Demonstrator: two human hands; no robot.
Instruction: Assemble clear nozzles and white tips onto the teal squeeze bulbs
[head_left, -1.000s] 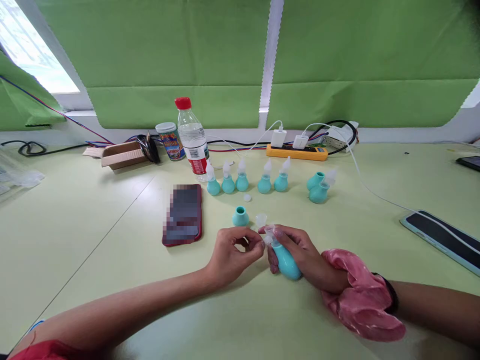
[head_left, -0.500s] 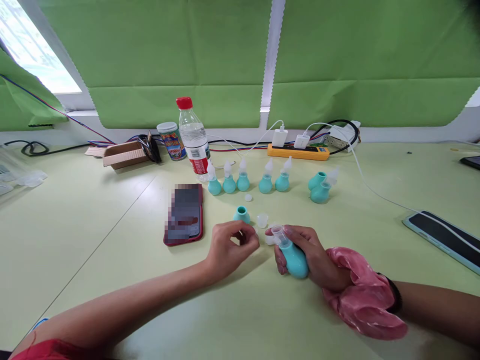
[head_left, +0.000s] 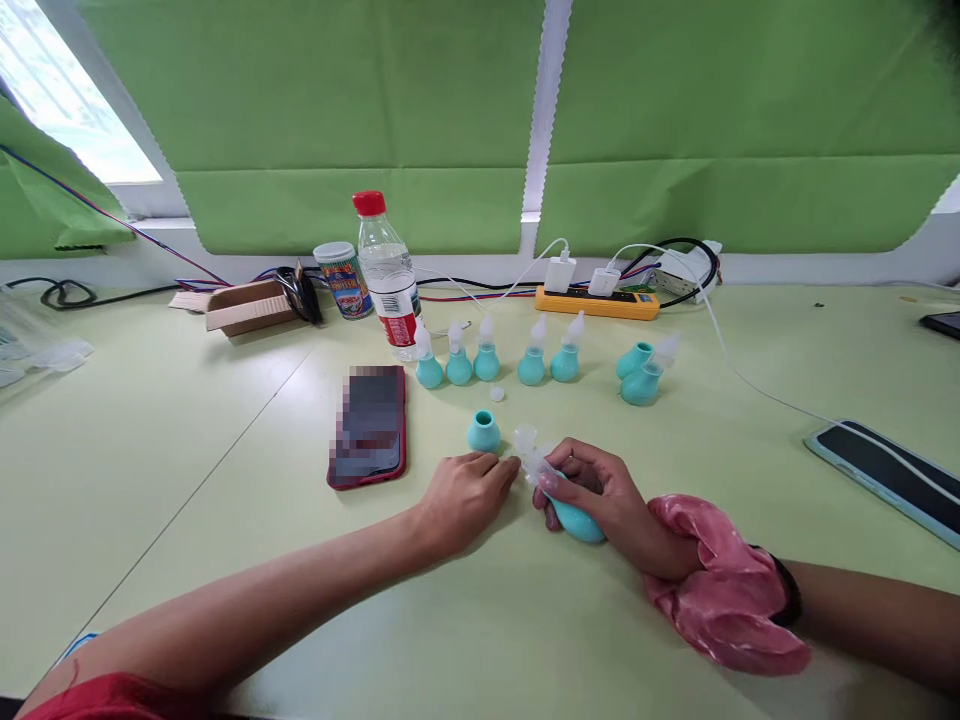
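My right hand (head_left: 600, 490) is wrapped round a teal squeeze bulb (head_left: 576, 522), the body of what looks like a nasal aspirator, tilted with its neck toward the left. A clear plastic piece (head_left: 537, 468) shows at the neck, close to another translucent piece (head_left: 525, 437) on the table. My left hand (head_left: 469, 505) rests low on the table, palm down, fingers drawn together just left of the clear pieces. Whatever its fingertips may hold is hidden. Right behind it stands a teal bulb (head_left: 484, 432) with an open neck.
Several teal bulbs with clear tips (head_left: 489, 362) stand in a row behind a small white disc (head_left: 497, 394). Two more bulbs (head_left: 641, 385) sit to the right. A phone (head_left: 371, 425), a water bottle (head_left: 390, 290), a yellow power strip (head_left: 596, 302) and another phone (head_left: 885, 470) surround them.
My left hand has turned palm down and dropped its fingers toward the table. My right hand has tipped the bulb and brought its neck left, toward the clear pieces.
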